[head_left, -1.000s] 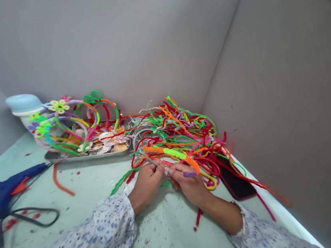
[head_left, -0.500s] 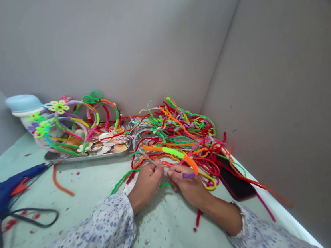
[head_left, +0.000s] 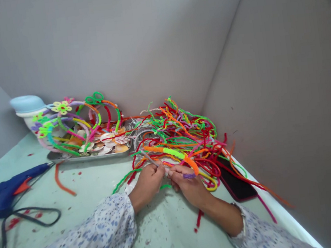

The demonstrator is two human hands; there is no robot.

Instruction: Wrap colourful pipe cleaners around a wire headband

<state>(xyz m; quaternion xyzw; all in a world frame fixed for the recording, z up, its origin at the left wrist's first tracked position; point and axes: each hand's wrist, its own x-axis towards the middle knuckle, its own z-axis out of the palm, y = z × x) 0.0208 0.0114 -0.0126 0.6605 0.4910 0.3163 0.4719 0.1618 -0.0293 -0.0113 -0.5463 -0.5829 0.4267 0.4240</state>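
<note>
1. Far left, at 9 o'clock from the hands, a blue hot glue gun (head_left: 11, 191) lies on the mint-green tabletop (head_left: 173, 239), its black cord (head_left: 34, 211) looping loosely beside it among red scraps.
2. Moving along to 10 o'clock, there's a loose orange pipe cleaner (head_left: 62, 184) on the table, just in front of a steel tray (head_left: 88, 158). The tray is piled with seashells (head_left: 109, 143), and pipe-cleaner headbands (head_left: 75, 123) with flower shapes lean up against a white container with a pale blue lid (head_left: 27, 104).
3. Now the left hand (head_left: 148, 184): fingers curled closed around a thin grey rod (head_left: 148, 158), whose tip points to about 11 o'clock.
4. Right beside it, nearly knuckle to knuckle, the right hand (head_left: 187, 183) is pinched tight between thumb and fingers on an orange-and-lime pipe cleaner (head_left: 172, 152), which arches up over both hands. A purple pipe cleaner stub (head_left: 189, 175) pokes out at those fingers; exactly how the pieces join there is hidden.
5. Up at 12 to 1 o'clock sits a big tangle of multicoloured pipe cleaners (head_left: 190, 133), spilling right up behind the hands.
6. And out at 3 o'clock, a black phone (head_left: 235, 181) in a dark pink-edged case lies against the wall, with red strands draped across it.
</note>
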